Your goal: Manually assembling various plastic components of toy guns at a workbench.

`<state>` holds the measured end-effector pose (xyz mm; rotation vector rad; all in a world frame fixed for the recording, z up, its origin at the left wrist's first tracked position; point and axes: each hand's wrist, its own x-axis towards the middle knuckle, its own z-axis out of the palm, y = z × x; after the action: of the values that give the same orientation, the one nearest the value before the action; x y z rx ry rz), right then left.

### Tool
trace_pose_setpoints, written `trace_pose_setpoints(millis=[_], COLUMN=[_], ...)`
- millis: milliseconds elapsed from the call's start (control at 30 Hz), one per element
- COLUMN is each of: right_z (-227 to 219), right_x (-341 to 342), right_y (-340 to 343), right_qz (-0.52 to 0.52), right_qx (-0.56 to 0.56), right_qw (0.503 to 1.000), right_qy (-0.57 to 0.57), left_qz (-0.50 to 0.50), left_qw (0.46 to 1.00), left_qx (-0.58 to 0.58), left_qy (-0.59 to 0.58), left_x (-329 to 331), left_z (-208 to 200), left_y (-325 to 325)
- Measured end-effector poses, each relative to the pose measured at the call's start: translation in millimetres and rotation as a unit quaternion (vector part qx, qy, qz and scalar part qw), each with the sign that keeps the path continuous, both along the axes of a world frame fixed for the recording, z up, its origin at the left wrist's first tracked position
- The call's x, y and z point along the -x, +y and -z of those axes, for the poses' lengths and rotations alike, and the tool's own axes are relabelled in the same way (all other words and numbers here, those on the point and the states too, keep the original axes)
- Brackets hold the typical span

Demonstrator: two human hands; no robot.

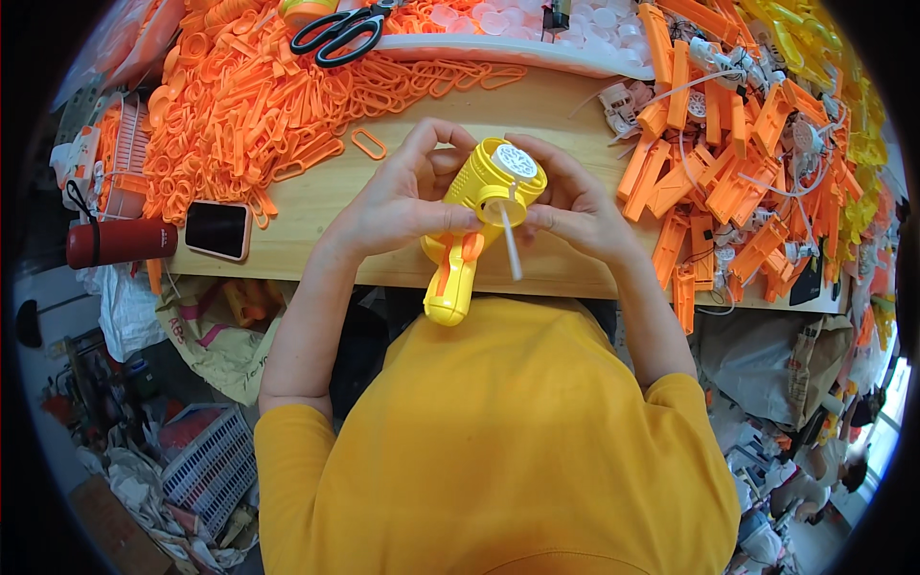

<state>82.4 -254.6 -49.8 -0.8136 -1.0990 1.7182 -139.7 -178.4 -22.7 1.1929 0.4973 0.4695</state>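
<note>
A yellow toy gun body (474, 187), likely a bubble gun, is held over the table's front edge. Its handle points down toward me and carries an orange trigger (457, 257). A white round perforated disc (517, 162) sits in its open end, and a thin pale tube (512, 251) hangs out below a round opening. My left hand (422, 187) closes round the left side of the body, thumb along its lower part. On the other side, my right hand (573, 213) grips it near the opening; some of its fingers are hidden behind the body.
Loose orange loop-shaped parts (249, 105) heap at the left, near black-handled scissors (337, 36). A phone (218, 229) and a red bottle (123, 243) lie at the left edge. Orange casings with wires (704, 172) pile at the right, and a tray (517, 48) holds translucent caps behind.
</note>
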Motion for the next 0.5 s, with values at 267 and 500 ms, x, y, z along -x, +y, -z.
trace_pose_setpoints(millis=[267,500], right_z=[10.0,-3.0], right_x=[8.1,20.6], right_y=[4.5,3.1], right_qz=[0.077,0.062], right_qx=[-0.086,-0.022], right_qw=[0.993,0.997], right_qy=[0.003,0.038], left_qz=[-0.004,-0.023], left_qw=[0.996,0.968], left_qx=[-0.019,-0.246], left_qy=[-0.091,-0.042], left_x=[-2.6,0.2], left_z=[8.6,12.8], left_y=[-4.9,2.6])
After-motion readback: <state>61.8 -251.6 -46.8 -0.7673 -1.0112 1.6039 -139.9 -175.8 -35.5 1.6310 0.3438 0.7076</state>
